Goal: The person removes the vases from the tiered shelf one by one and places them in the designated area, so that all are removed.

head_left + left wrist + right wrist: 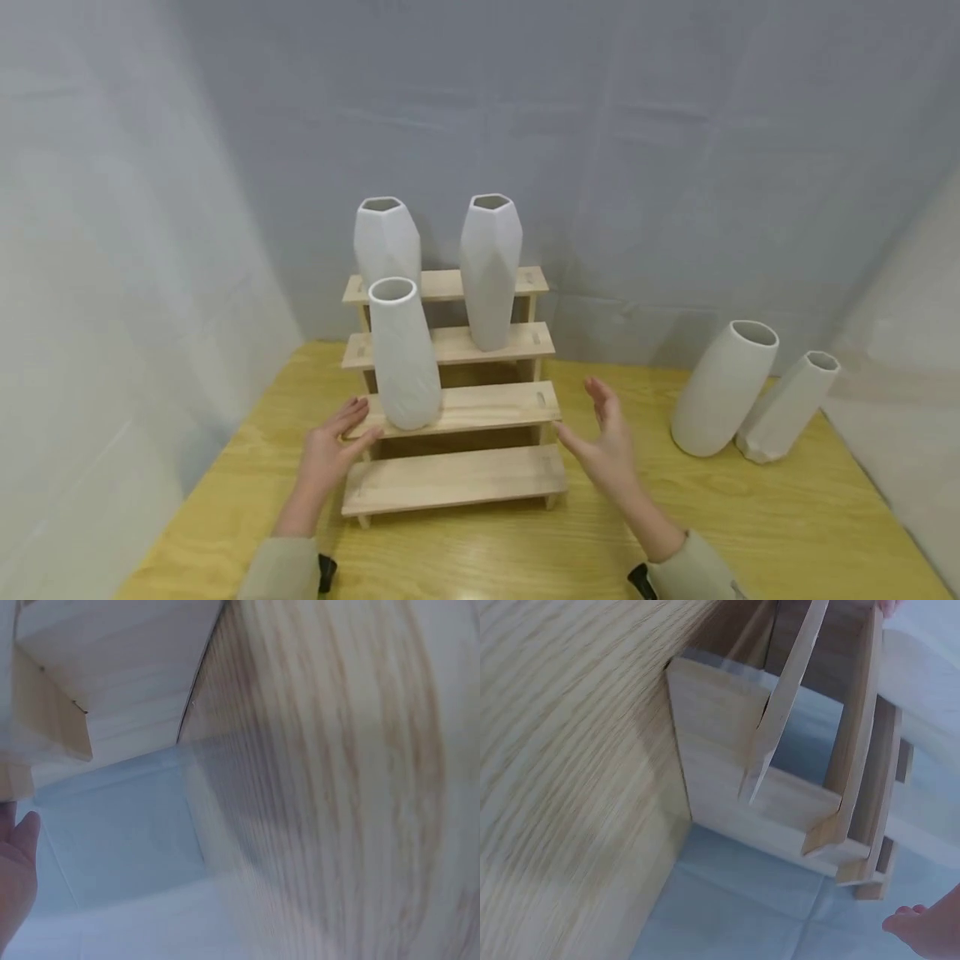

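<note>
A four-step wooden display stand [480, 479] stands on the table before me. My left hand [326, 454] is at the left end of its second step from the bottom, fingers spread against the board. Beside those fingers, a white textured vase [407, 367] stands upright on that step. My right hand [607, 450] is at the right end of the same step, thumb and fingers apart and holding nothing, thumb tip right at the board's corner. One faceted white vase [491, 267] stands on the step above, toward the right. Another faceted vase [386, 242] rises behind at the top left, its base hidden.
On the table to the right stand a smooth white vase [722, 392] and a narrower white vase [787, 408], close together. The yellow wood-grain table [247, 500] runs back to a grey cloth backdrop [660, 167]. White sheeting [97, 292] hangs at the left.
</note>
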{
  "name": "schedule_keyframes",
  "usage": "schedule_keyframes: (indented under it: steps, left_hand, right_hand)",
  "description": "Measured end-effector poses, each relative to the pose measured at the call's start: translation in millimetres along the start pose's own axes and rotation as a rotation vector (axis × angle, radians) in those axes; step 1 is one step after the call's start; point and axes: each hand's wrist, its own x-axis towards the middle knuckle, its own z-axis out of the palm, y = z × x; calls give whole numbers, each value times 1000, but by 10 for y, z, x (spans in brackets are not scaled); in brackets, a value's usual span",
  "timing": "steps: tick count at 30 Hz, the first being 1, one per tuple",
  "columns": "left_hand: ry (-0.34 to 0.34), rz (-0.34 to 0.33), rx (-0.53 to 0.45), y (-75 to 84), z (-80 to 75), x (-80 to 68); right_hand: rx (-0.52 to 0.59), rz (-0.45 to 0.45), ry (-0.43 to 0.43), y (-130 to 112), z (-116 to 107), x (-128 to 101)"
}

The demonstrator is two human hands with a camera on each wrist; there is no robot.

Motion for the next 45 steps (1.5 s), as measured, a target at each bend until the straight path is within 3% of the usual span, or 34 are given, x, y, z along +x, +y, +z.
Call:
schedule_keyframes:
  steps: [6, 16, 30, 39, 45]
  left_hand:
    - [-21, -10, 2, -4, -17, 19]
    - [-8, 4, 0, -17, 7, 11]
    - [9, -9, -11, -25, -38, -10]
    - [28, 11, 4, -17, -49, -9]
    - [23, 27, 31, -29, -34, -18]
  right_hand:
    - [28, -24, -34, 142, 230, 73]
    - [37, -105, -77, -13, 578, 213]
    - [62, 0, -215, -261, 1056, 367]
    - [111, -75, -182, -342, 1310, 471]
    - [104, -32, -227, -347, 1457, 515]
